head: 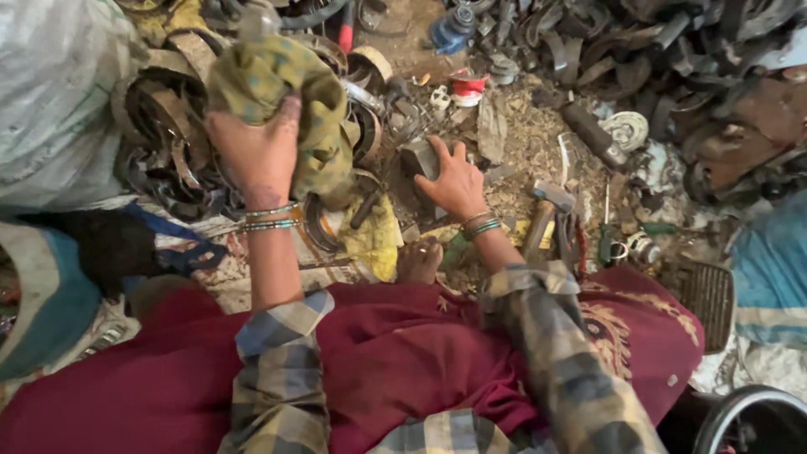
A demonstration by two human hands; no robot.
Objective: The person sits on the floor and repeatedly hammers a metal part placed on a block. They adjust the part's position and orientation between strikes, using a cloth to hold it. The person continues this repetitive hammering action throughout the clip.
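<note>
Sitting on the ground, the person presses the right hand [454,178] down on a dark metal block [418,160], fingers curled around its top. Left of the block, the left hand [256,151] squeezes a green cloth [286,92] tight. A hammer [546,210] lies just right of the block. I think the block could tip and pinch the bare foot [419,259] near it.
</note>
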